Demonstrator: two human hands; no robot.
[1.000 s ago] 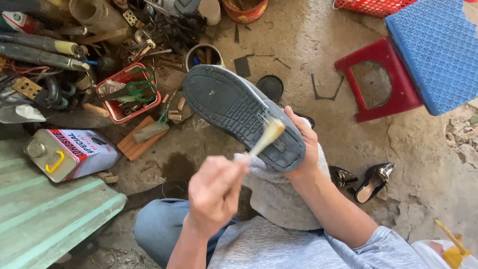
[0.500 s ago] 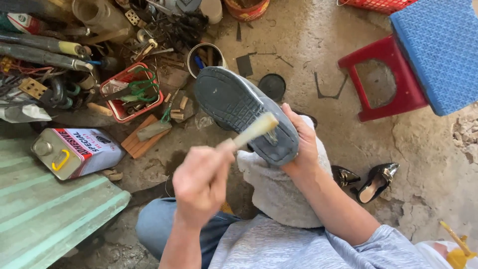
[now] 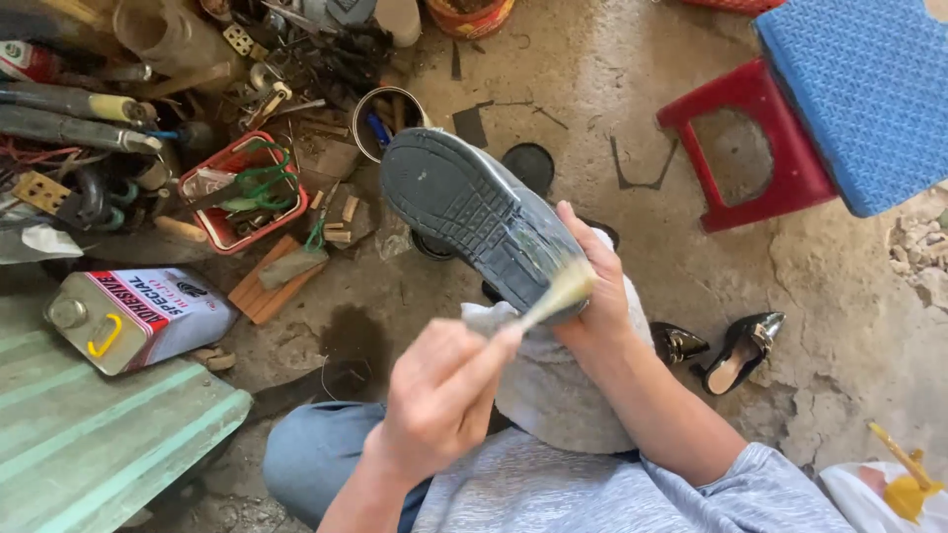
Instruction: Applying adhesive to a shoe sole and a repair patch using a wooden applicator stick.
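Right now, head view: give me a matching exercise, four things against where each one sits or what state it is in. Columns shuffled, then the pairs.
Things:
1. shoe
2. brush
3. metal can
4. black heeled shoes

Places or states:
A. lying on its side beside the green corrugated sheet
B. on the ground to the right of the person's forearm
C. sole up, gripped at the heel end by the right hand
D. pinched in the left hand, bristles on the sole

Pairs: 1-C, 2-D, 3-A, 4-B
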